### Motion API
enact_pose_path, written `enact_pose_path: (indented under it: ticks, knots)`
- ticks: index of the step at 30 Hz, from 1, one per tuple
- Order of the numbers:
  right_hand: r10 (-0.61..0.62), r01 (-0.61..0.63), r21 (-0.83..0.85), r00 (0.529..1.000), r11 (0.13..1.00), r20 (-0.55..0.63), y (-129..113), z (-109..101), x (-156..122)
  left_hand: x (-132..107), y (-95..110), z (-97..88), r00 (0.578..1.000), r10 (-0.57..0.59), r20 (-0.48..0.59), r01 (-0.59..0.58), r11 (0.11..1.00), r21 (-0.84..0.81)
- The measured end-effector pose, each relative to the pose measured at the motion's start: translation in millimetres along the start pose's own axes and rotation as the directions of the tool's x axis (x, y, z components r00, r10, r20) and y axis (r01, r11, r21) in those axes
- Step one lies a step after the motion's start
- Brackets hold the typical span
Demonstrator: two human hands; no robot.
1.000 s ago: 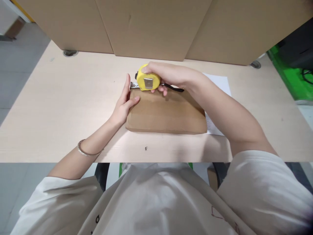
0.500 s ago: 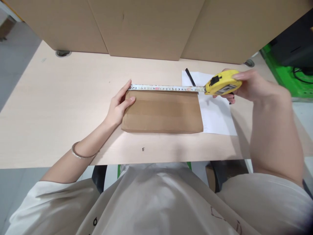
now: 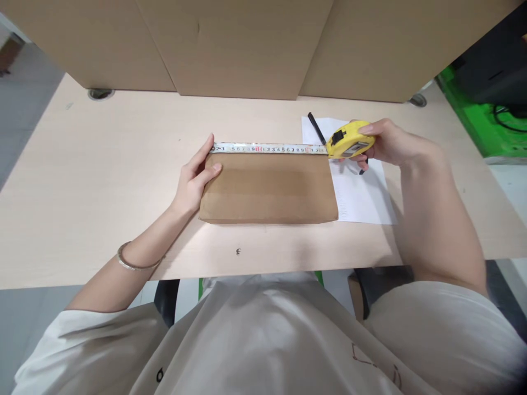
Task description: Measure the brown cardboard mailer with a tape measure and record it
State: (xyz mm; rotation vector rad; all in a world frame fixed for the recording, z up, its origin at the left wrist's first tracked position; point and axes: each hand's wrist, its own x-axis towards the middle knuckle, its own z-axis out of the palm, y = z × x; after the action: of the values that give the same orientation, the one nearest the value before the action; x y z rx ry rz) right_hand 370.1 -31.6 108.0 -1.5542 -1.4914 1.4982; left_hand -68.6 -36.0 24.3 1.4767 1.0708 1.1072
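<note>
A brown cardboard box (image 3: pixel 269 189) lies flat on the table in front of me. Along its far edge stretches the white blade (image 3: pixel 272 148) of a tape measure, numbers facing up. My left hand (image 3: pixel 196 178) grips the box's left end, thumb on top, with a fingertip at the blade's end. The yellow tape measure case (image 3: pixel 349 139) is in my right hand (image 3: pixel 389 140), its mouth close to the box's far right corner. A small black piece (image 3: pixel 362 171) shows beneath the right fingers; I cannot tell what it is.
A white sheet of paper (image 3: pixel 364 197) lies right of the box, partly under it, with a black pen (image 3: pixel 317 128) across its far left part. Tall cardboard panels (image 3: pixel 239 49) stand along the table's back. Green and black equipment (image 3: pixel 486 109) is at the far right.
My right hand has moved left with the tape measure case, up to the box's right corner, and the exposed blade is shorter. My left hand keeps its grip; the view has shifted slightly.
</note>
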Motion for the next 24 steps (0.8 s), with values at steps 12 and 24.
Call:
enact_pose_path:
  ticks: [12, 24]
  knots:
    - [-0.118, 0.125, -0.221, 0.992, 0.967, 0.045, -68, 70, 5, 0, -6, -0.4, 0.999, 0.013, 0.039, -0.010, 0.996, -0.084]
    - [-0.589, 0.581, -0.642, 0.772, 0.501, 0.238, -56, 173, 36, 7, -34, -5.6, 0.994, 0.037, 0.101, -0.026, 0.993, -0.114]
